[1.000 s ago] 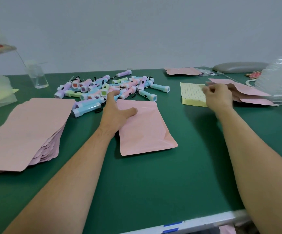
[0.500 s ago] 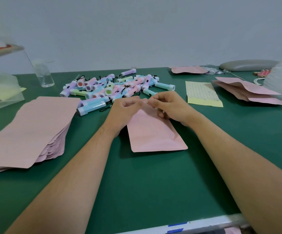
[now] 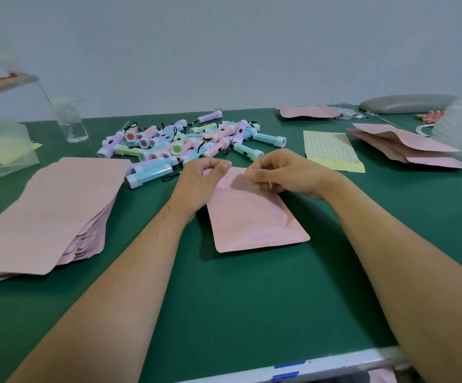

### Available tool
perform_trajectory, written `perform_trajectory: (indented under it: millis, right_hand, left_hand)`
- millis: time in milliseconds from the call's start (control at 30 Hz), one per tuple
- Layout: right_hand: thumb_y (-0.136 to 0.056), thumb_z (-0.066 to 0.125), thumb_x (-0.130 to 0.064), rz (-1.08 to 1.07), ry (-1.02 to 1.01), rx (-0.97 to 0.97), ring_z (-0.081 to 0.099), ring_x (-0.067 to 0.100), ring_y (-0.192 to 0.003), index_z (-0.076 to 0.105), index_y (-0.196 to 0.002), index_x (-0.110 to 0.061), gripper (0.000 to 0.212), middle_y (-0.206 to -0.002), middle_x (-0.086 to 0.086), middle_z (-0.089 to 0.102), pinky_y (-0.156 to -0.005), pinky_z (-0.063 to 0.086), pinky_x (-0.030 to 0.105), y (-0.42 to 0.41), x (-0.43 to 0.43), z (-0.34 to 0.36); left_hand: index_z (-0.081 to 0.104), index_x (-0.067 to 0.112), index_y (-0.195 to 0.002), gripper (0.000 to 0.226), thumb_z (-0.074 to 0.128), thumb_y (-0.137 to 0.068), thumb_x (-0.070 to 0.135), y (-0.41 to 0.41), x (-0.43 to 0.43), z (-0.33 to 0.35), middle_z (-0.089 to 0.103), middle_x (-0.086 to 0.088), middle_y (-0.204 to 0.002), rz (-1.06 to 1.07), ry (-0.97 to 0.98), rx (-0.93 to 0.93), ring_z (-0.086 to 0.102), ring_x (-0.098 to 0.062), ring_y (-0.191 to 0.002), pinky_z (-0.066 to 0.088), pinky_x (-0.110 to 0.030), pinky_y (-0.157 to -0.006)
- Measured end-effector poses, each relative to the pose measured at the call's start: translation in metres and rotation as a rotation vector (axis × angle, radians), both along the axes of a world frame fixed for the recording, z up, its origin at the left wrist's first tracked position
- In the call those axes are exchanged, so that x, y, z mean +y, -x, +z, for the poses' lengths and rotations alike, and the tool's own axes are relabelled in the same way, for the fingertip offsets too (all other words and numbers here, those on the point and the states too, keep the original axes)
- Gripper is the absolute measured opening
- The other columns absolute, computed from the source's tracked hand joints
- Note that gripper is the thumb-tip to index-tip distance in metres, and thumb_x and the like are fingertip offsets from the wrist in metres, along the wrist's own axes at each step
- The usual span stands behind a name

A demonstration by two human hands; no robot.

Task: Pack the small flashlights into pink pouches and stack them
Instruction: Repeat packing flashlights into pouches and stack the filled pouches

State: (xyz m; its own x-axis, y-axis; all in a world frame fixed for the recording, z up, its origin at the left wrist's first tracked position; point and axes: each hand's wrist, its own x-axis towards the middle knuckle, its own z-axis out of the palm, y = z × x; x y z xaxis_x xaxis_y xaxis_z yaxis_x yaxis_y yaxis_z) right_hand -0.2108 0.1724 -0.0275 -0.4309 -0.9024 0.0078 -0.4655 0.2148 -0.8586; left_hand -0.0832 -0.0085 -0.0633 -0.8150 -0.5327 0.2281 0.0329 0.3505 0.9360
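a single pink pouch (image 3: 252,217) lies flat on the green table (image 3: 238,299), straight ahead of the person, its far edge under both hands. the left hand (image 3: 199,178) has its fingers curled and pinches the far left corner of that pouch; the right hand (image 3: 282,172) pinches the far edge near the right corner with thumb and fingertips. just beyond the hands sits a loose pile of small flashlights (image 3: 191,142) in pastel blue, purple, pink and green, some with black wrist loops. to the left, a thick stack of empty pouches (image 3: 44,211) rests on the table. to the right lie a yellow dotted sheet (image 3: 332,153) and, further right, a few overlapping pink pouches (image 3: 406,147). a clear bottle (image 3: 71,123) stands at the far left behind the flashlights.
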Motion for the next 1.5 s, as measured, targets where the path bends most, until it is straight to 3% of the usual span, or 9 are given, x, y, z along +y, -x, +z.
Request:
perform_trajectory:
  millis: [233,367,500,667,800,867,1067,1300,1500]
  right_hand:
    - [-0.097,0.072,-0.031,0.037,-0.069,0.107,0.056,0.006,-0.073,0.08,-0.088,-0.023,0.015,-0.085,0.004,0.073,-0.068,0.046,0.019,-0.001,-0.003,0.001]
    - [-0.094,0.076,-0.03,0.046,-0.084,0.222,0.059,-0.006,-0.067,0.079,-0.08,-0.031,0.014,-0.075,-0.02,0.072,-0.065,0.042,0.006,-0.006,-0.012,-0.004]
    - [-0.082,0.086,-0.035,-0.021,-0.067,0.279,0.06,-0.001,-0.072,0.08,-0.076,-0.03,0.01,-0.079,-0.014,0.074,-0.077,0.046,0.019,-0.003,-0.016,-0.006]
    - [-0.059,0.097,-0.052,-0.223,-0.028,0.315,0.054,-0.001,-0.058,0.073,-0.067,-0.023,0.038,-0.061,-0.015,0.063,-0.057,0.042,0.009,0.003,-0.013,-0.012]
    - [-0.072,0.091,-0.047,-0.319,0.054,0.295,0.052,-0.002,-0.055,0.076,-0.074,-0.021,0.03,-0.062,-0.015,0.064,-0.055,0.039,0.008,0.011,-0.008,-0.015]
    - [-0.088,0.08,-0.041,-0.354,0.108,0.273,0.049,0.0,-0.053,0.076,-0.079,-0.02,0.024,-0.066,-0.011,0.064,-0.062,0.044,0.019,0.013,-0.007,-0.016]
    - [-0.098,0.069,-0.026,-0.311,0.263,0.266,0.054,-0.008,-0.066,0.081,-0.1,-0.018,0.014,-0.082,-0.021,0.071,-0.071,0.046,0.019,0.001,-0.014,-0.013]
    - [-0.094,0.074,-0.025,-0.228,0.275,0.399,0.056,-0.006,-0.066,0.08,-0.093,-0.018,0.009,-0.086,-0.006,0.075,-0.066,0.044,0.011,-0.012,-0.019,-0.009]
    - [-0.099,0.069,-0.02,-0.177,0.214,0.355,0.058,-0.001,-0.062,0.075,-0.094,-0.012,0.012,-0.087,-0.002,0.072,-0.064,0.047,0.014,-0.014,-0.016,-0.004]
  left_hand:
    - [0.079,0.017,-0.112,0.022,0.068,-0.101,0.034,0.001,-0.001,-0.001,0.072,0.011,-0.118,0.021,0.047,0.018,0.062,-0.003,-0.116,0.039,-0.021,-0.099]
    - [0.079,0.018,-0.112,0.022,0.071,-0.1,0.034,0.002,-0.004,-0.003,0.069,0.018,-0.111,0.025,0.041,0.047,0.056,0.014,-0.107,0.037,-0.009,-0.09]
    - [0.079,0.018,-0.111,0.02,0.072,-0.099,0.033,0.003,-0.005,-0.004,0.07,0.018,-0.112,0.017,0.033,0.069,0.056,0.014,-0.107,0.037,-0.008,-0.089]
    - [0.079,0.018,-0.11,0.019,0.072,-0.1,0.032,0.002,-0.004,-0.004,0.069,0.021,-0.109,0.006,0.025,0.069,0.057,0.016,-0.105,0.038,-0.006,-0.087]
    - [0.079,0.015,-0.112,0.021,0.071,-0.1,0.031,0.0,-0.005,-0.004,0.072,0.011,-0.117,0.007,0.011,0.072,0.061,0.002,-0.114,0.04,-0.02,-0.1]
    - [0.08,0.016,-0.111,0.02,0.072,-0.1,0.03,0.0,-0.003,-0.004,0.073,0.008,-0.12,-0.002,0.004,0.074,0.063,-0.007,-0.12,0.042,-0.026,-0.106]
    - [0.079,0.021,-0.11,0.013,0.071,-0.1,0.025,0.0,-0.001,-0.005,0.074,0.02,-0.109,-0.097,0.059,0.057,0.063,0.019,-0.1,0.039,0.004,-0.081]
    - [0.078,0.01,-0.118,0.022,0.066,-0.104,0.02,-0.001,-0.001,-0.003,0.077,0.001,-0.117,-0.147,0.108,0.058,0.068,-0.001,-0.11,0.041,0.0,-0.086]
    - [0.079,0.011,-0.118,0.021,0.066,-0.104,0.018,-0.001,0.0,-0.003,0.078,0.005,-0.114,-0.16,0.13,0.038,0.067,0.006,-0.103,0.042,-0.001,-0.087]
